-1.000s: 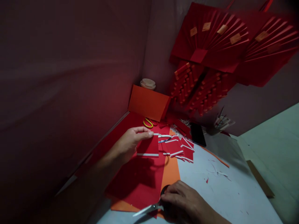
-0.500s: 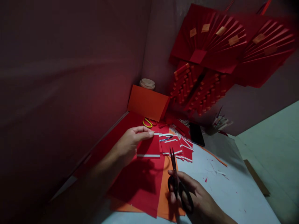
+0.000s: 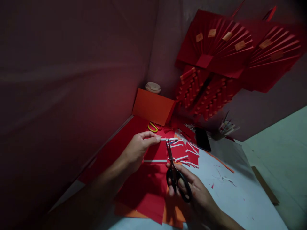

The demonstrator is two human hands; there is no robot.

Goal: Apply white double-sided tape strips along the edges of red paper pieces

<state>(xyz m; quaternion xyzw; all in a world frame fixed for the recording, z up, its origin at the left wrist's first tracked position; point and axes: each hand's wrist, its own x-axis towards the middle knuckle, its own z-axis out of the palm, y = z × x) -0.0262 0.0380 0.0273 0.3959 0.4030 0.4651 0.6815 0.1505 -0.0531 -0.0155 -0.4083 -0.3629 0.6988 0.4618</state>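
My left hand [image 3: 137,147] pinches the top edge of a red paper piece [image 3: 155,151] that has a white strip along its top and bottom. A loose white strip end [image 3: 174,139] sticks out past the right edge of this piece. In my right hand [image 3: 189,182] is a pair of black-handled scissors [image 3: 173,163], fingers through the loops. Their blades point up and stand slightly apart at the right edge of the red piece; whether they touch it I cannot tell. Several similar red pieces with white strips [image 3: 189,155] lie just to the right.
Large red sheets [image 3: 141,195] and orange sheets [image 3: 176,215] lie under my hands. Farther back are yellow-handled scissors [image 3: 153,127], a folded orange card [image 3: 153,107], a lidded cup [image 3: 153,87], a phone [image 3: 202,139] and a pen holder [image 3: 222,131]. Red paper fans [image 3: 223,41] hang on the wall.
My right hand has moved the scissors up and left, to the right edge of the red piece. My left hand still holds the piece, shifted slightly in view.
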